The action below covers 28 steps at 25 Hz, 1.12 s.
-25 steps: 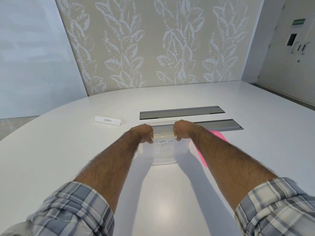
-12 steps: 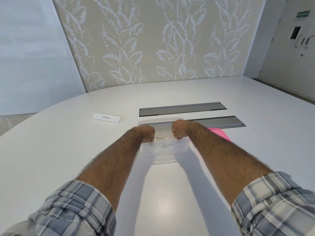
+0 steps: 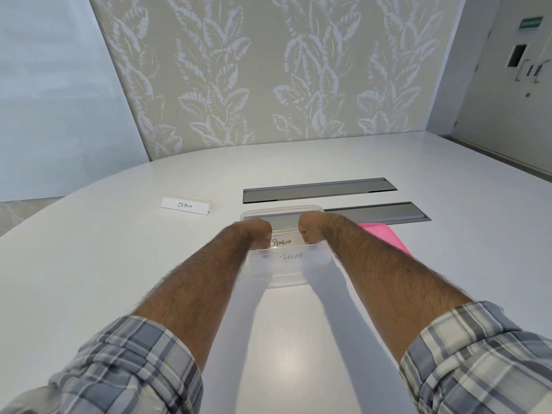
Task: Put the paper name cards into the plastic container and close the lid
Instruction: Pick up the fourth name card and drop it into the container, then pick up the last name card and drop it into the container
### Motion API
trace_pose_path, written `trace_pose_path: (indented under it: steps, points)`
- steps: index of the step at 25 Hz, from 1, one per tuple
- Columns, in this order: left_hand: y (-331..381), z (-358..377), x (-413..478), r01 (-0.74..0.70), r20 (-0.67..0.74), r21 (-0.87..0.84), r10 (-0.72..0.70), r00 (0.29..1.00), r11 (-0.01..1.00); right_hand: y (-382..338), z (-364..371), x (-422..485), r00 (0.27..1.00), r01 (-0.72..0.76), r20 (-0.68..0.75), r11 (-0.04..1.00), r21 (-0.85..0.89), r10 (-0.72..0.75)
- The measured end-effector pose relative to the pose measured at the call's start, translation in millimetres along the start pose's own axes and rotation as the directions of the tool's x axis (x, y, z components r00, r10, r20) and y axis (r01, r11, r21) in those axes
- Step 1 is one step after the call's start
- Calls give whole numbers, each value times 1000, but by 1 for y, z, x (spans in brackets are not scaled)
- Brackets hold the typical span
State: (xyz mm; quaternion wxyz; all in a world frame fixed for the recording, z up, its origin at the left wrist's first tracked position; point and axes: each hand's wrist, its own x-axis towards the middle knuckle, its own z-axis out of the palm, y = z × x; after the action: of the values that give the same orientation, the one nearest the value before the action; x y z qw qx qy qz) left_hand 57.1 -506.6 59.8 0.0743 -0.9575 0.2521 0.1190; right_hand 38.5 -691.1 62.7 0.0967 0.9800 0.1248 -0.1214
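A clear plastic container (image 3: 288,268) sits open in the middle of the white table. Inside it a card marked BEAR (image 3: 292,256) shows through the near wall. Just above it is a card marked PENGUIN (image 3: 281,242), held at its two ends by my left hand (image 3: 259,233) and my right hand (image 3: 310,230), both curled inside the container's opening. The pink lid (image 3: 383,236) lies flat on the table to the right, partly behind my right forearm. A third card marked OSTRICH (image 3: 186,204) stands on the table to the left, apart from the container.
Two grey recessed cable hatches (image 3: 319,189) (image 3: 385,213) lie in the tabletop behind the container. The table's curved edge runs along the left and back. A leaf-patterned wall panel (image 3: 268,70) stands behind it, a door (image 3: 513,70) at the right.
Both hands have lowered the PENGUIN card into the container, behind the BEAR card. The view has shifted slightly closer.
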Motion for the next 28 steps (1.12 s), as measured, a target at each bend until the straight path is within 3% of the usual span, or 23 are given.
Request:
trace_pose_path:
  steps: [4, 8, 13, 20, 28]
  points:
    - [1, -2, -3, 7, -30, -45, -8, 1000, 999, -1, -6, 0, 999, -18, -26, 999, 36, 19]
    - [-15, -11, -18, -1, -252, -203, -51, 966, 979, -1, -17, -6, 982, -71, -156, 977, 201, 104]
    - [-51, -18, -47, -11, -457, -79, -26, 889, 997, -18, -33, -12, 959, -60, -254, 967, 246, 124]
    - [-115, -22, -109, 169, -490, -93, -193, 850, 981, -75, -71, -18, 919, 1, -384, 975, 221, 86]
    - [-205, -22, -153, 242, -509, -122, -270, 818, 963, -147, -103, 11, 891, 43, -454, 986, 164, 36]
